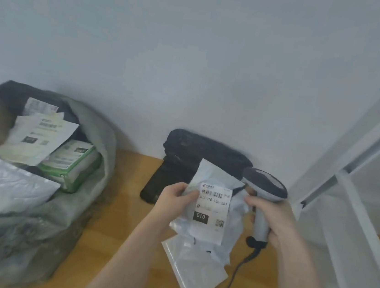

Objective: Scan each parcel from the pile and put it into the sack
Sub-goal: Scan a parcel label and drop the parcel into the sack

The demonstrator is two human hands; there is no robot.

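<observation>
The sack point(86, 203) is running off the left edge, its parcels smeared by blur, their labels unreadable. On the held parcel point(209, 208) the small print under the barcode is blurring out (only the large codes are reading clearly). The right hand point(268, 215) is hiding much of the scanner point(265, 189) handle, whose cable point(232, 280) is leaving the bottom edge.

White labelled parcel point(209, 208) held, sack point(76, 201) open
</observation>
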